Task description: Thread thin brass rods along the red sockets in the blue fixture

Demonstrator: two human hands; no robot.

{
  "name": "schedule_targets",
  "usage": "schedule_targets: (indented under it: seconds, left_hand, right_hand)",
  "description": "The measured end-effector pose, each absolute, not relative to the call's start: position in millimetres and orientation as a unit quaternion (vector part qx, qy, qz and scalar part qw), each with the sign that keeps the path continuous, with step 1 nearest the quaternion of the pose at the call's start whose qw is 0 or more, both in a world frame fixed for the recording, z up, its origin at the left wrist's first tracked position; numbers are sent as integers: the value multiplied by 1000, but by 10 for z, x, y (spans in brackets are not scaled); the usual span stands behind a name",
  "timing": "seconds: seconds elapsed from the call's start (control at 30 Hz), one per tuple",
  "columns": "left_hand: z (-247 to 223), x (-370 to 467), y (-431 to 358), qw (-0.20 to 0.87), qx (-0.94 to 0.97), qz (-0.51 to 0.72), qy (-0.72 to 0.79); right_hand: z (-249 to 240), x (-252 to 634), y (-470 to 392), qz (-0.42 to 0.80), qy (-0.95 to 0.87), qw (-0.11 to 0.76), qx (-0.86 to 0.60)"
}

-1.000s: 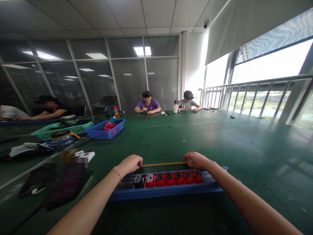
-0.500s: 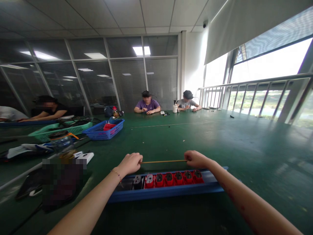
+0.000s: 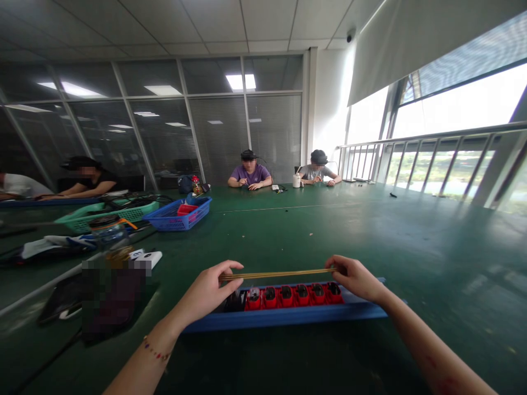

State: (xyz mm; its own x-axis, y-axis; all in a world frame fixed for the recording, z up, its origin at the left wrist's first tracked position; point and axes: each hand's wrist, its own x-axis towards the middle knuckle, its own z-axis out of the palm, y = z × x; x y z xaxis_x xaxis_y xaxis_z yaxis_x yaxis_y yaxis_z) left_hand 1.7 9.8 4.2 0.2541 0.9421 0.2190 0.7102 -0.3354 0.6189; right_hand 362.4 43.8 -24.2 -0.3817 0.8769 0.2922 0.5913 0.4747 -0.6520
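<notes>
A few thin, straight, tan sticks [image 3: 284, 274] run level between my two hands, above the far edge of a blue tray [image 3: 288, 321]. My left hand [image 3: 212, 288] has their left ends between thumb and fingers, with the fingertips somewhat apart. At the right ends, my right hand [image 3: 354, 277] pinches them, its fingertips partly hidden. In the tray sits a row of several red holders [image 3: 286, 296] with dark parts in them. A black piece [image 3: 234, 302] at the row's left end is partly covered by my left hand.
To the left are a blue basket [image 3: 179, 219] with a red item, a green basket [image 3: 78, 220] of cables, a jar [image 3: 109, 236] and a white device [image 3: 150, 260]. People sit across the green table [image 3: 263, 241] and at far left.
My hands have moved farther apart, showing more of the sticks, which now look like separate strands. My left hand has turned and its fingers have opened out. The view has shifted slightly.
</notes>
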Motion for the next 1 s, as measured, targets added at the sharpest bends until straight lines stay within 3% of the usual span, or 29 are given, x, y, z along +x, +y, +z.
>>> schedule_targets:
  seconds: [0.23, 1.0]
  left_hand:
    - [-15, 18, 75, 204, 738, 283, 577]
    - [-53, -21, 15, 221, 742, 213, 596]
  right_hand:
    - [-191, 3647, 315, 350, -772, 296, -440]
    - [-301, 3635, 342, 317, -763, 286, -486]
